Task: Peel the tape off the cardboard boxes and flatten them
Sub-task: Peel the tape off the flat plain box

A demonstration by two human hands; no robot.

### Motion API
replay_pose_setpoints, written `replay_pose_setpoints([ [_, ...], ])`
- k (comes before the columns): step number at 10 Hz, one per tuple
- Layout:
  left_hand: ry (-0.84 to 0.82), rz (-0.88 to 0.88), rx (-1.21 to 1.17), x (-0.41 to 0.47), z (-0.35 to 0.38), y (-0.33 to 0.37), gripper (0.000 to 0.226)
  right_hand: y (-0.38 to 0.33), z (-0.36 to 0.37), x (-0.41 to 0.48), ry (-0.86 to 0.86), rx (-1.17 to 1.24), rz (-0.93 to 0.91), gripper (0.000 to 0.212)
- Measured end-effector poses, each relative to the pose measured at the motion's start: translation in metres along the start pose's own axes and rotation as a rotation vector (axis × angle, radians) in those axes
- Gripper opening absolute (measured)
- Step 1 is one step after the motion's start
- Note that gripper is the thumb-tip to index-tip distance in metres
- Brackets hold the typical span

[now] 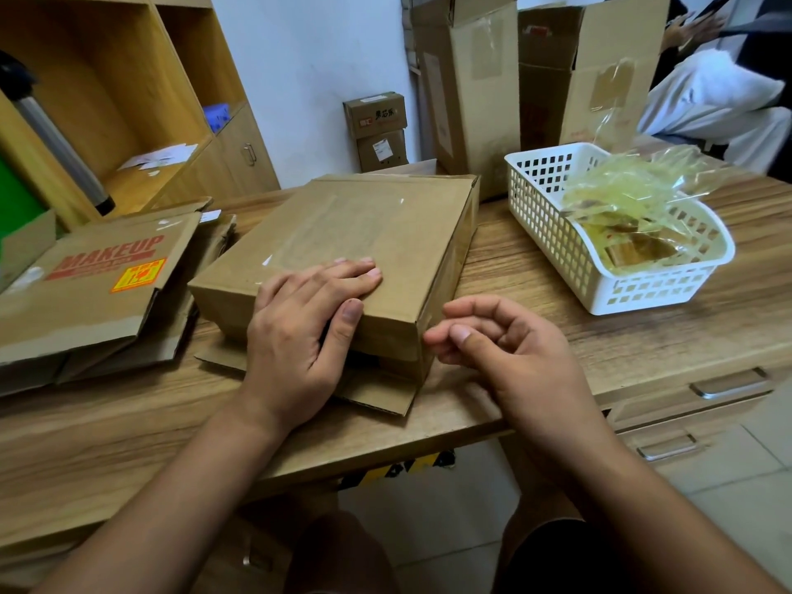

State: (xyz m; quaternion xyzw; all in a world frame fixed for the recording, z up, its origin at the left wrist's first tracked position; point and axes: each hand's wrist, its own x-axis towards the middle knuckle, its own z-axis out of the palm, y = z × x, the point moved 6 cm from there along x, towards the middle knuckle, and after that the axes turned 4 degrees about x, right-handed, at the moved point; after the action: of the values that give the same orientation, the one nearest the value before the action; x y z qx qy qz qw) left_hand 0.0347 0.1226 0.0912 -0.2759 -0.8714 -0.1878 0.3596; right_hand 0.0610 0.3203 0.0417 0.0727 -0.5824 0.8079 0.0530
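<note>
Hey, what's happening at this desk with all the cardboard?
A person is breaking down boxes. The left hand presses flat on a cardboard box on the wooden desk; the right hand hovers by its near corner, fingers loosely curled. Peeled tape fills a white basket; flattened boxes lie to the left.

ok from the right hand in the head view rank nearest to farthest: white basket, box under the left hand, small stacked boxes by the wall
1. box under the left hand, just left of the right hand
2. white basket, to the right
3. small stacked boxes, back at the wall
</note>
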Motion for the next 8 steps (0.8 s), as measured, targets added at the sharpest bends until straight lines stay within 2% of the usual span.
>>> replay_pose_setpoints([
  [2, -0.006, -0.002, -0.008, -0.001, 0.0003, -0.0008, 0.035, 0.0033, -0.0062, 0.0003, 0.108, 0.099, 0.016, 0.017],
  [7, -0.001, 0.009, -0.005, -0.0014, -0.0001, 0.0011, 0.035, 0.0006, 0.0025, -0.0029, 0.01, -0.014, -0.023, 0.017],
  [8, -0.005, 0.004, -0.006, -0.0017, -0.0005, 0.0001, 0.035, 0.0018, -0.0031, -0.0025, 0.07, 0.059, -0.014, 0.018],
])
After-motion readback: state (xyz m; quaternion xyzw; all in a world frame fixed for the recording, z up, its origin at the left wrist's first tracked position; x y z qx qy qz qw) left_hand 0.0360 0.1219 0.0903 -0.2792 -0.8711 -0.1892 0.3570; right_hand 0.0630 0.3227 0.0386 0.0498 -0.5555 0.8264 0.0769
